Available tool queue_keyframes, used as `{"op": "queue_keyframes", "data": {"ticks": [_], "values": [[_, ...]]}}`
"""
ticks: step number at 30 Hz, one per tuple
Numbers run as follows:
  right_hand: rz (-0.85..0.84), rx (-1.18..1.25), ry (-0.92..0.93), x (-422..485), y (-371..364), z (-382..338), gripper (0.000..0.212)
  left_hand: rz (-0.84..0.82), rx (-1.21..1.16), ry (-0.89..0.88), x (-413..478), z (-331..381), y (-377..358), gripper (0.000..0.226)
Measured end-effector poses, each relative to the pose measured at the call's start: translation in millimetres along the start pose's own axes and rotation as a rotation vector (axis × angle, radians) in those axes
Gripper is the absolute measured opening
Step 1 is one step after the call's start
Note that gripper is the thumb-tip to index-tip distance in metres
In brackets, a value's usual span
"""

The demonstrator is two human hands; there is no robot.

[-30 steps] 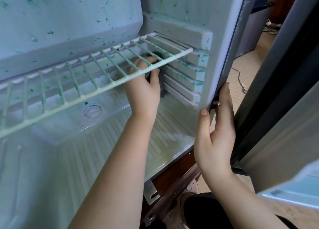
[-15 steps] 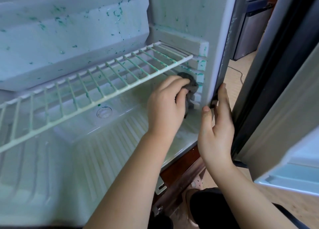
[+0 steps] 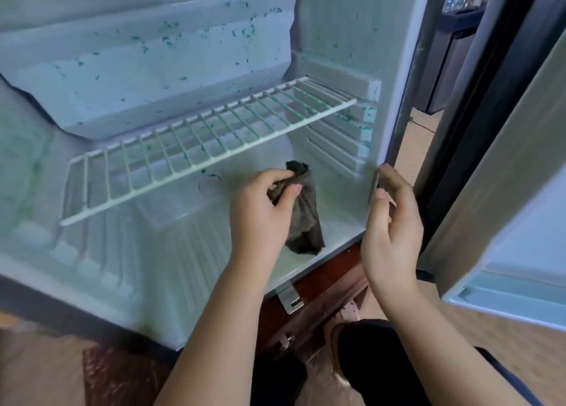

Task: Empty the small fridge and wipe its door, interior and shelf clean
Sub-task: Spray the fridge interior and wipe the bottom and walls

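Observation:
The small fridge (image 3: 398,68) stands open with nothing stored inside; its white walls carry green specks. A white wire shelf (image 3: 196,142) spans the middle, also flecked with green. My left hand (image 3: 260,212) pinches a dark grey cloth (image 3: 306,218) in front of the lower compartment, and the cloth hangs down to the ribbed floor (image 3: 190,252). My right hand (image 3: 392,221) is at the fridge's right front edge, fingers loosely curled beside it, holding nothing. The open door (image 3: 505,221) stands to the right.
A dark wooden stand (image 3: 315,289) with a metal bracket lies under the fridge. My dark-clad knee (image 3: 376,362) is below the hands. A grey cabinet (image 3: 444,68) and a cable lie on the wooden floor behind the fridge.
My left hand has drawn the cloth away from the right wall's ribs, out toward the front, where it now dangles. My right hand has loosened from the fridge edge. The view has pulled back.

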State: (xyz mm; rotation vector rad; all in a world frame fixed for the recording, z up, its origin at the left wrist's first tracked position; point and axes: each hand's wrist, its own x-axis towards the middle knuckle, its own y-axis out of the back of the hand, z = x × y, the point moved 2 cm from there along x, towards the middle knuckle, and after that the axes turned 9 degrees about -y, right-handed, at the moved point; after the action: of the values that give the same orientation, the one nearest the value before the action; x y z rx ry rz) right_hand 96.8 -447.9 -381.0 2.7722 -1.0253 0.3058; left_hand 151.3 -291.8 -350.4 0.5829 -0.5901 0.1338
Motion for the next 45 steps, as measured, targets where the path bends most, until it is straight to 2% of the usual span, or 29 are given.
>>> {"op": "queue_keyframes", "data": {"ticks": [4, 6, 9, 12, 15, 17, 21, 25, 27, 31, 33, 35, 37, 40, 41, 43, 45], "values": [[-0.008, -0.127, 0.22, -7.2, -9.3, -2.9, 0.019, 0.008, -0.046, 0.199, 0.7, -9.3, 8.6, 0.012], [-0.107, -0.163, 0.3, -13.2, -15.8, -4.3, 0.015, 0.027, -0.075, 0.291, 1.7, -15.9, 10.4, 0.02], [-0.28, -0.298, 0.329, -21.7, -29.3, -1.8, 0.021, 0.019, -0.203, 0.412, 2.9, -18.4, 13.4, 0.026], [-0.302, -0.363, 0.263, -22.0, -37.7, 4.0, 0.028, -0.079, -0.512, 0.481, 2.7, -10.5, 13.6, 0.011], [-0.257, -0.27, 0.176, -15.1, -36.5, 3.1, 0.014, -0.184, -0.611, 0.445, 3.7, -5.3, 15.1, 0.012], [-0.245, -0.233, 0.152, -9.8, -32.6, 1.1, 0.011, -0.181, -0.621, 0.442, 4.6, -6.2, 17.6, 0.014], [-0.19, -0.253, 0.103, 0.7, -18.4, -0.3, 0.011, -0.128, -0.564, 0.414, 8.9, -13.1, 28.2, 0.017], [-0.185, -0.119, -0.04, 10.7, -9.8, -2.4, 0.013, -0.126, -0.386, 0.302, 8.8, -14.7, 30.7, 0.018], [-0.22, -0.089, -0.059, 12.4, -11.2, -6.5, 0.017, -0.204, -0.326, 0.216, 6.2, -4.9, 22.9, 0.014], [-0.266, -0.045, -0.01, 12.3, -15.4, -18.7, 0.007, -0.352, -0.308, 0.137, 0.3, 11.3, 5.2, 0.02], [-0.295, -0.01, -0.025, 13.9, -16.9, -21.3, 0.007, -0.33, -0.241, 0.087, 2.0, 10.1, 3.7, 0.021], [-0.353, 0.017, -0.073, 15.6, -19.5, -18.7, 0.005, -0.266, -0.197, 0.073, 6.7, 7.0, 6.4, 0.012], [-0.416, -0.023, -0.061, 14.2, -21.8, -14.8, 0.007, -0.172, -0.266, 0.128, 11.1, 3.1, 11.1, 0.01], [-0.496, -0.22, -0.001, 7.5, -25.2, -2.6, 0.03, -0.076, -0.441, 0.253, 16.2, 0.1, 18.5, 0.014], [-0.511, -0.334, 0.016, 4.8, -27.2, 2.7, 0.031, -0.056, -0.477, 0.274, 17.1, -0.6, 20.8, 0.013], [-0.541, -0.51, 0.038, -0.3, -33.0, 12.4, 0.024, -0.006, -0.559, 0.306, 18.1, 0.0, 24.5, 0.012], [-0.54, -0.56, 0.049, -3.0, -37.9, 16.0, 0.016, 0.042, -0.597, 0.316, 19.2, 1.4, 26.0, 0.011]]}}
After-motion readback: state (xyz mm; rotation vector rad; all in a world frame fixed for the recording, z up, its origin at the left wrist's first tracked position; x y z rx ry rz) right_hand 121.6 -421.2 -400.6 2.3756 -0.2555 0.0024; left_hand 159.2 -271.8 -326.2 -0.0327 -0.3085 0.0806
